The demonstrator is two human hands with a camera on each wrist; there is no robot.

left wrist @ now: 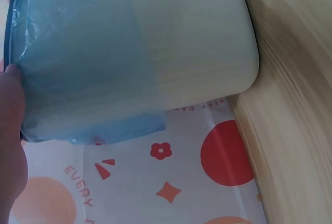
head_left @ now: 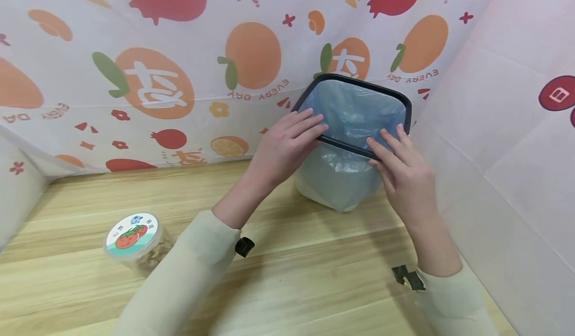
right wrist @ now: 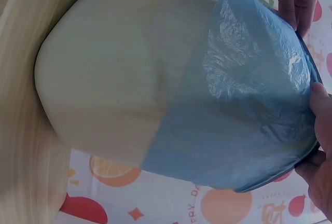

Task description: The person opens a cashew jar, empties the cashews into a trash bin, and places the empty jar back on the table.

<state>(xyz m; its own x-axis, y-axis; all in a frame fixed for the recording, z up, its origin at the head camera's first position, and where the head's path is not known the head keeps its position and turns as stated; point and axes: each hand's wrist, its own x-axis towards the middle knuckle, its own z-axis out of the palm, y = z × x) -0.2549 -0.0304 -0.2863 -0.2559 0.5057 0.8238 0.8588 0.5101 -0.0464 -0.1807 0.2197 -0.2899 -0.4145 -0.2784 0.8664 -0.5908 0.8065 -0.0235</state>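
A whitish trash can stands on the table, tilted toward me in the head view. A thin blue trash bag lines it and hangs over its outside. Around the mouth runs a black rim ring. My left hand grips the ring at the front left corner, fingers over the edge and thumb outside, as the left wrist view shows. At the front right my right hand pinches the ring, its fingertips inside the mouth and its thumb on the outside.
On the left of the wooden table sits a clear lidded jar with brownish contents and a tomato picture on its lid. A fruit-printed cloth rises behind the can, and a white side wall is close on the right.
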